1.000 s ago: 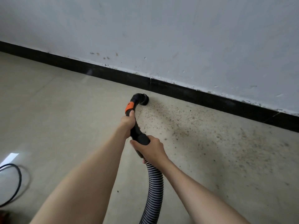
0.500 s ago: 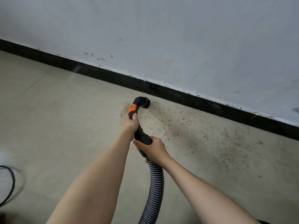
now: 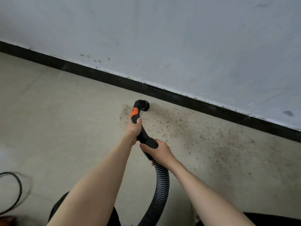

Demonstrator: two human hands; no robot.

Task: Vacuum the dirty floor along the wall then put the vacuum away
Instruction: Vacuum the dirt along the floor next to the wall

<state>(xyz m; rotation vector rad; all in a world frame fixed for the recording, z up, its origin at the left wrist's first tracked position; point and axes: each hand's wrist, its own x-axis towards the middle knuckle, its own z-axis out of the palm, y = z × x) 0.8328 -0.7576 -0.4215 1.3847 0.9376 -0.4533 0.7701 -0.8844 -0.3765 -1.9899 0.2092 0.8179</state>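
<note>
Compared with the frame half a second ago, the nozzle head sits a little further right along the skirting, and a fringe of specks now shows to the left of it; both grips are unchanged.

Wall: pale grey painted plaster, matt, scuffed, with chipped flecks along its foot, rising beyond both hands.

Floor: beige, smooth, faintly glossy. Left of the hands it reads clean; right of the hands and ahead of them it carries a dirt patch of fine brown and dark granules, spreading along the wall.

Skirting: a black glossy band between wall and floor, running diagonally, just beyond the nozzle.

Hose: black ribbed corrugated tube, curving from below the right hand towards the viewer.

Wand: black rigid curved plastic with an orange collar just ahead of the left hand.

Left hand: fingers wrapped round the wand, thumb up towards the collar.

Right hand: clamped round the thicker cuff where wand meets hose, just behind the left hand.

Nozzle head: small, round, black, down on the floor close to the skirting, ahead of the left hand.

Cable: thin black loop on the floor, well left of both hands.
</note>
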